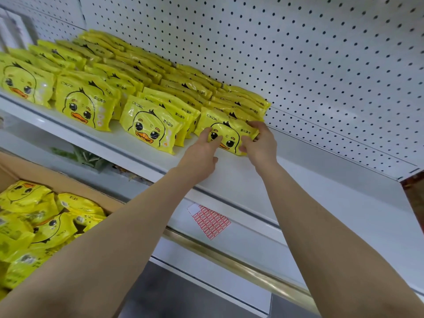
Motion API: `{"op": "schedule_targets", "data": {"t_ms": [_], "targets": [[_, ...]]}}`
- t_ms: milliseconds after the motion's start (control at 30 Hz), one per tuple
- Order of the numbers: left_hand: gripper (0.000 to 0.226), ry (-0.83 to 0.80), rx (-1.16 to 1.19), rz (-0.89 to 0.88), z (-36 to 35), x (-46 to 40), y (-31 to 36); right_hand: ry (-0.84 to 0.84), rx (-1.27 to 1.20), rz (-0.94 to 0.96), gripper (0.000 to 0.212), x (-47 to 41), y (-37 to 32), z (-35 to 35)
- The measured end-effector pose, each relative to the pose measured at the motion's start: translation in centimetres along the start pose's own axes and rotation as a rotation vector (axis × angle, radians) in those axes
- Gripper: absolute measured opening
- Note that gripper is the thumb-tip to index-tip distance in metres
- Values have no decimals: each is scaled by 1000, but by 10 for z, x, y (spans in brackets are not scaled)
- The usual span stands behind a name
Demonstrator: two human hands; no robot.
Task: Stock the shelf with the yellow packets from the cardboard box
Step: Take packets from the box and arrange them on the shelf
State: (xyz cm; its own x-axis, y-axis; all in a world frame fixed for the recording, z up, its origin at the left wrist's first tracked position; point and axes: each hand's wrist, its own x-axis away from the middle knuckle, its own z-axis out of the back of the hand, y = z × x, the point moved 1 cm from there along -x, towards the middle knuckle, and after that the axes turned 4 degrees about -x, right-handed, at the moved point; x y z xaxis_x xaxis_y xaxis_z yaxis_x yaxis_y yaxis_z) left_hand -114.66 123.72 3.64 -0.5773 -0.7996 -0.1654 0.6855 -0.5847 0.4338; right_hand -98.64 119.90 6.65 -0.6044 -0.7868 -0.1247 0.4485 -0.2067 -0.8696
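Both your arms reach up: your left hand (pixel 202 154) and right hand (pixel 259 143) grip one yellow packet (pixel 226 131) by its sides, fronting the rightmost of five packet rows on the white shelf (pixel 241 180); the cardboard box (pixel 75 182) sits lower left

Glossy plastic against matt white metal and plain cardboard.

The packets (pixel 150 128) are shiny yellow plastic film, wrinkled and catching glare. The shelf (pixel 128 145) looks like smooth white painted metal with a soft sheen; the pegboard (pixel 298 65) behind it is matt white and perforated. The box (pixel 75 182) is dull brown cardboard. A rail (pixel 229 260) below looks like brushed, brass-toned metal. The label sheet (pixel 210 220) looks like paper.
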Motion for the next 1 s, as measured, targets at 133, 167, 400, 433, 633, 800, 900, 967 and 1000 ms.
{"op": "schedule_targets", "data": {"t_ms": [133,167,400,433,633,800,900,967,1000], "targets": [[62,6,29,-15,5,6,-1,57,126,93,48,7,-2,-1],[61,17,37,-20,7,8,-1,85,158,118,49,10,-3,-1],[46,159,196,-115,35,42,-21,259,232,270,59,53,-25,-15],[45,175,214,-131,41,50,-28,253,221,274,58,61,-30,-22],[37,196,264,-89,74,102,-91,123,118,320,50,131,-56,-97],[35,163,224,3,88,152,-165,9,81,322,49,191,-66,-186],[37,133,211,60,90,184,-214,-87,73,328,47,224,-64,-236],[38,111,200,130,89,207,-247,-167,105,293,46,245,-60,-265],[38,100,191,158,89,218,-263,-196,140,277,46,254,-58,-279]]}}
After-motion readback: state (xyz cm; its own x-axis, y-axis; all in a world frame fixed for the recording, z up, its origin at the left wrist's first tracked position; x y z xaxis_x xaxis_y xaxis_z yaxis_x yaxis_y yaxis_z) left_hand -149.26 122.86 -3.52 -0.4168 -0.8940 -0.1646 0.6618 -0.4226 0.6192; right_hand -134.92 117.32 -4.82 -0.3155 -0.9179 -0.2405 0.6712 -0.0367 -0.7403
